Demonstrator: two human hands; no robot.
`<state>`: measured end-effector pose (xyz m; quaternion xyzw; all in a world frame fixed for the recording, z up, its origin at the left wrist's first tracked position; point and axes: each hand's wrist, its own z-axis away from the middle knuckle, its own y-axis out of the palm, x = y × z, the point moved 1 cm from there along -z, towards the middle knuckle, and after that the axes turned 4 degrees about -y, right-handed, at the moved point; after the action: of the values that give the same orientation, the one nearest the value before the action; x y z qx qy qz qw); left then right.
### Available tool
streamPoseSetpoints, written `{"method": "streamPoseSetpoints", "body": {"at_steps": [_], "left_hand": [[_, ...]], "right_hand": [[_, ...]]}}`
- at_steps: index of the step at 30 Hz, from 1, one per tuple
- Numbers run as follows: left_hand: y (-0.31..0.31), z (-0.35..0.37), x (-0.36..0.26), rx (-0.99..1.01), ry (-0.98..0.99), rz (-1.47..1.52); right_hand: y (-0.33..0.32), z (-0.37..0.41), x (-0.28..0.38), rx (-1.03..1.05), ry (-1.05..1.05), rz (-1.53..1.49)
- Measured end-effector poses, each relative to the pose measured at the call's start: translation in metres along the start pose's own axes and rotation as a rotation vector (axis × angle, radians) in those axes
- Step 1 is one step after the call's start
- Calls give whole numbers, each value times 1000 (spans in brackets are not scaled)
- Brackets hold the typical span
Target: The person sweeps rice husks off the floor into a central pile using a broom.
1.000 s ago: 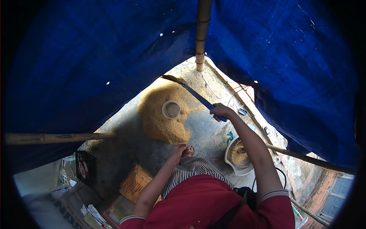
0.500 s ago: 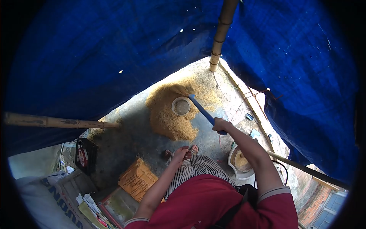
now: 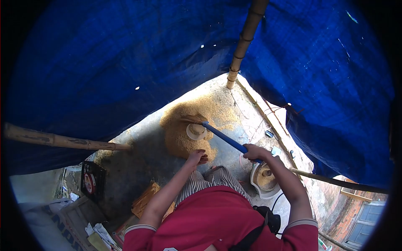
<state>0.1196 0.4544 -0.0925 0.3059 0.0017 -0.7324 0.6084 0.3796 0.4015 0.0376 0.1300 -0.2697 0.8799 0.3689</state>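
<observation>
My right hand point(image 3: 254, 153) is closed around the blue handle of a broom point(image 3: 226, 137). Its brown bristles reach over a pile of yellow grain point(image 3: 180, 138), against the far rim of a small white tub point(image 3: 194, 134). The tub looks tilted in the pile, with grain inside. My left hand point(image 3: 197, 157) hangs over the near edge of the grain, fingers stretched out and holding nothing. It is just short of the tub, not touching it.
Blue tarp point(image 3: 104, 62) hangs around me on bamboo poles point(image 3: 240, 50). A white basin point(image 3: 264, 184) with grain stands at right. On the left are a black crate point(image 3: 93, 178) and an orange-brown sack point(image 3: 146, 196). Small items lie along the right edge.
My left hand has moved forward from over my legs toward the tub. The broom has come nearer, its bristles now at the tub, which has tilted. I have bent forward, hiding my feet.
</observation>
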Motion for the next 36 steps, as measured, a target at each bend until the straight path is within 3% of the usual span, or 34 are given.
{"method": "streamPoseSetpoints", "body": {"at_steps": [8, 13, 19, 24, 25, 27, 29, 30, 35, 36], "left_hand": [[-13, -13, -14, -22, -49, 19], [-9, -51, -21, -48, -86, 99], [21, -98, -67, -130, -59, 190], [47, -133, -98, -167, 18, 286], [50, -139, -101, -175, 16, 304], [55, -149, -100, -206, 8, 345], [63, -150, -99, -212, 1, 355], [66, -152, -97, -208, -2, 343], [80, -164, -91, -195, -43, 345], [83, -164, -92, -181, -37, 334]], "right_hand": [[-47, -28, 32, -92, -7, -132], [-102, -108, 52, -200, -85, -70], [-170, -238, 37, -213, -117, -266], [-173, -267, 54, -271, -7, 100], [-163, -281, 41, -314, -74, 253], [-143, -310, 6, -219, -102, 344], [-127, -314, -28, -285, -341, 735], [-133, -297, -18, -115, -240, 828], [-157, -243, -1, 91, -240, 756], [-172, -209, 31, 172, -123, 669]]}}
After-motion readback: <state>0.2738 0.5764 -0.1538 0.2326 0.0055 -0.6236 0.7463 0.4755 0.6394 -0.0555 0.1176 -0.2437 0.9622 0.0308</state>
